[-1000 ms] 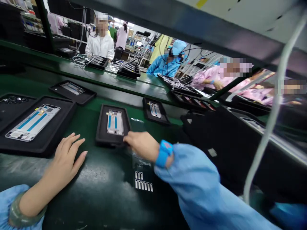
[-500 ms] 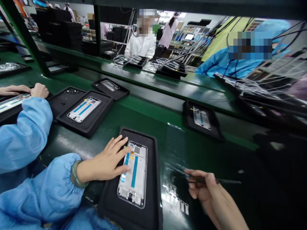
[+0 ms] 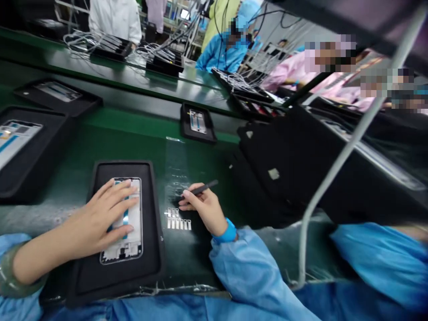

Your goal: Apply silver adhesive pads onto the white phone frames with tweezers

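I log the left hand (image 3: pixel 100 214) first: fingers spread flat, not gripping, pressed across a white phone frame (image 3: pixel 133 218) that sits inside a black tray (image 3: pixel 117 285). A jade bangle (image 3: pixel 13 272) circles that wrist. Next, the right hand (image 3: pixel 203 207): thumb and fingers together, pinching a slim black pen-like tool (image 3: pixel 202 188), with a blue wristband (image 3: pixel 227 234) below. Just beside this hand, on the green conveyor belt (image 3: pixel 133 120), I list a row of small white strips (image 3: pixel 177 220). Above them lies a band of clear film (image 3: pixel 174 165).

Also on the belt, I count a small tray with a phone frame (image 3: pixel 197 122) ahead and a second tray (image 3: pixel 20 151) at far left. A black padded sheet (image 3: pixel 294 165) fills the right side, crossed by a white cable (image 3: pixel 344 156).

Across the far bench, with its wired trays (image 3: pixel 110 47), I record a co-worker in a white coat (image 3: pixel 115 15), one in a blue coat (image 3: pixel 222 55), and one in a pink coat (image 3: pixel 294 73).
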The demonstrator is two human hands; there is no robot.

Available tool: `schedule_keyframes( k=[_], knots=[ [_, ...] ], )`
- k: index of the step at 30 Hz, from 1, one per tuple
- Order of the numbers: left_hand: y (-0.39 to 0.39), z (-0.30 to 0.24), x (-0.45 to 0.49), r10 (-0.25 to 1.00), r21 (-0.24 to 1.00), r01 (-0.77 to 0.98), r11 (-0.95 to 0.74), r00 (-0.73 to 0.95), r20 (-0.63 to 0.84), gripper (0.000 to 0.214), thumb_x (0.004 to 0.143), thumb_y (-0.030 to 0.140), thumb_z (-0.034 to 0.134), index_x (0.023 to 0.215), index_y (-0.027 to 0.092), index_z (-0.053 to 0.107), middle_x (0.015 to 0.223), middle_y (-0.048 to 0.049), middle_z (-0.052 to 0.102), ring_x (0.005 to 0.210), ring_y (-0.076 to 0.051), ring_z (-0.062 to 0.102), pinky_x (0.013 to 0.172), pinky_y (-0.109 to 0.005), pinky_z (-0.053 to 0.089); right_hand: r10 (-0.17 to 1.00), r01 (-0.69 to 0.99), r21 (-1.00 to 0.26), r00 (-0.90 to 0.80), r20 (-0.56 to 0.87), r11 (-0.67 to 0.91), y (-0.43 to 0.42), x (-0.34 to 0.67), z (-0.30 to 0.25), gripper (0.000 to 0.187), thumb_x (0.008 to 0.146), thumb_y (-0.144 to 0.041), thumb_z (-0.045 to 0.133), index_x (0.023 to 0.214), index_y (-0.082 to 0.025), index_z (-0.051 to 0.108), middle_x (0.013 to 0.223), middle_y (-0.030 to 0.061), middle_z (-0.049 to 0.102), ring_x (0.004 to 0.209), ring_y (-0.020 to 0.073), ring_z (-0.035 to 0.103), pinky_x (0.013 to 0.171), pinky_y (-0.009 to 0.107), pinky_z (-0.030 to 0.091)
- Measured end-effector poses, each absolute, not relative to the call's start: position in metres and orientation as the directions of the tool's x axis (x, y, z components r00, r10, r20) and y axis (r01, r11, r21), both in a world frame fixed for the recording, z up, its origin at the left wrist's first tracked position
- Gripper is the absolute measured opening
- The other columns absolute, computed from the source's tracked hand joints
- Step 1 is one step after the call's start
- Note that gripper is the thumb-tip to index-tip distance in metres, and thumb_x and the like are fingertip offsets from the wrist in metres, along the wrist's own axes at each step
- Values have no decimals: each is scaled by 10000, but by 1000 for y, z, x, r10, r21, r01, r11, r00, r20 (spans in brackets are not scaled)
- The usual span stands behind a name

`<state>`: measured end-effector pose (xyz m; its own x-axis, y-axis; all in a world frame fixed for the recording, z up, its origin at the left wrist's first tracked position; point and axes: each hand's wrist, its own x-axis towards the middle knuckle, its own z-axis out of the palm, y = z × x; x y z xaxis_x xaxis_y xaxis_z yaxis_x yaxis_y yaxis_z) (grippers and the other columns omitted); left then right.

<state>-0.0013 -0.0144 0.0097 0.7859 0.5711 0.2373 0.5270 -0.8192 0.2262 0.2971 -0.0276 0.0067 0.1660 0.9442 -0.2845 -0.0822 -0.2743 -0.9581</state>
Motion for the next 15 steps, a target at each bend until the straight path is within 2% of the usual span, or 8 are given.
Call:
schedule_keyframes(
  k=[3,6,10,15],
  knots=[
    [-14,19,30,414,214,373,-903,890,192,494,913,462,498,1355,242,466,1476,-67,447,1410,-261,328,1172,-512,228,950,2,-961,151,-274,-277,-38,299,9,407,671,-451,795,801,-173,528,586,-36,611,538,129,662,532,250,592],
    [-14,21,61,328,225,291,-930,933,148,530,907,540,466,1356,260,472,1470,-98,451,1397,-286,351,1149,-532,248,952,85,-953,129,-277,-289,-51,301,7,385,702,-451,772,795,-176,519,563,-31,614,522,125,659,515,224,574],
    [-14,14,80,325,228,290,-930,936,135,510,895,589,446,1301,292,530,1415,-122,510,1340,-326,431,1126,-587,223,945,42,-952,142,-294,-302,-60,297,-1,380,697,-442,775,816,-182,525,628,-30,625,593,141,691,569,243,597],
    [-14,10,80,339,202,307,-930,928,151,514,899,598,426,1279,274,546,1386,-134,535,1302,-327,471,1113,-579,231,940,14,-948,139,-313,-317,-60,292,-5,378,695,-447,775,814,-184,531,638,-25,631,619,163,708,594,267,607]
  ],
)
